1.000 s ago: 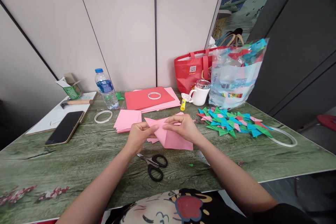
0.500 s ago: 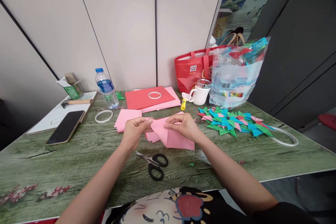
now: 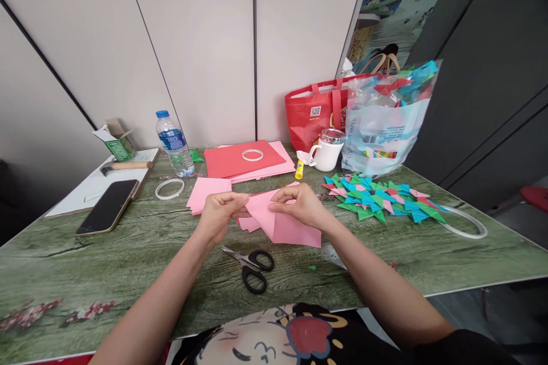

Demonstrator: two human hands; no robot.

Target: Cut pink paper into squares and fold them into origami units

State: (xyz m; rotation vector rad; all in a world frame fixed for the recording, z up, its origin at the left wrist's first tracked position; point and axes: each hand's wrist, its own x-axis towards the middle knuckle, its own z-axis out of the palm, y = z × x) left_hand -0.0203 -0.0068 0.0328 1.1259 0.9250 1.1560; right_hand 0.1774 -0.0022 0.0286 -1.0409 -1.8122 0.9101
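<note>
The left hand (image 3: 219, 215) is just beyond the blade tips of the scissors (image 3: 245, 262), thumb pressed toward curled fingers. The right hand (image 3: 303, 205) is beyond the scissors and to their right, thumb and fingers pinched. The left forearm (image 3: 165, 288) slants past their left side, the right forearm (image 3: 379, 276) past their right.

open tabletop (image 3: 128, 262) front left, scissors (image 3: 245, 263) obstructing centre

Scissors (image 3: 245, 261) lie before the held paper (image 3: 295, 231)
</note>
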